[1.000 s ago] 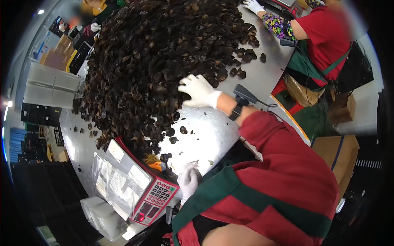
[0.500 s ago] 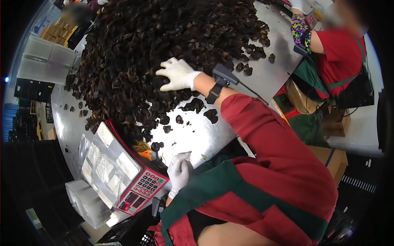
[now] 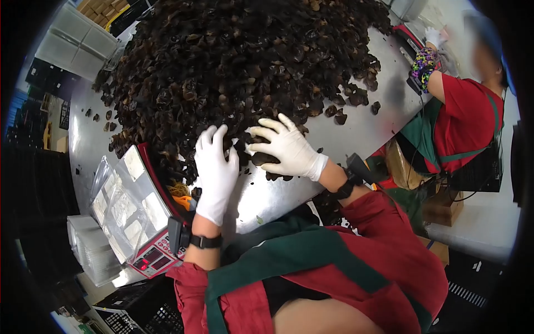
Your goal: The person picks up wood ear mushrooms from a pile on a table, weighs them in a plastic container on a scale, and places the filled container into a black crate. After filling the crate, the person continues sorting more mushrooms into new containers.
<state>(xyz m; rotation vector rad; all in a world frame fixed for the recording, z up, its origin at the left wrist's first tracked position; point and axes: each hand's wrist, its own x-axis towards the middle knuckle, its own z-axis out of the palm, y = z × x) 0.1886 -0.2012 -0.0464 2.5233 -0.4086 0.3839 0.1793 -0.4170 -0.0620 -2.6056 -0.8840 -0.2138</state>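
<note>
A large heap of dark brown, curled pieces that look like fungus (image 3: 239, 61) covers much of the metal table (image 3: 267, 197). My left hand (image 3: 216, 167), in a white glove, is at the heap's near edge with its fingers apart, pointing away from me. To its right, my right hand (image 3: 286, 147), also gloved in white, has its fingers spread over the near edge, with dark pieces under and beside them. A small gap with a few dark pieces separates the two hands. Neither hand visibly grips anything.
At the left is a red scale (image 3: 150, 259) with a plastic-covered top. Clear plastic containers (image 3: 92, 247) stand beside it, and larger ones (image 3: 78, 42) at the far left. An orange-handled item (image 3: 182, 201) lies by the scale. A co-worker (image 3: 464, 117) is at the right.
My left hand has moved forward from near my body to the heap's edge and opened. My right hand has come nearer and to the right. The view has shifted.
</note>
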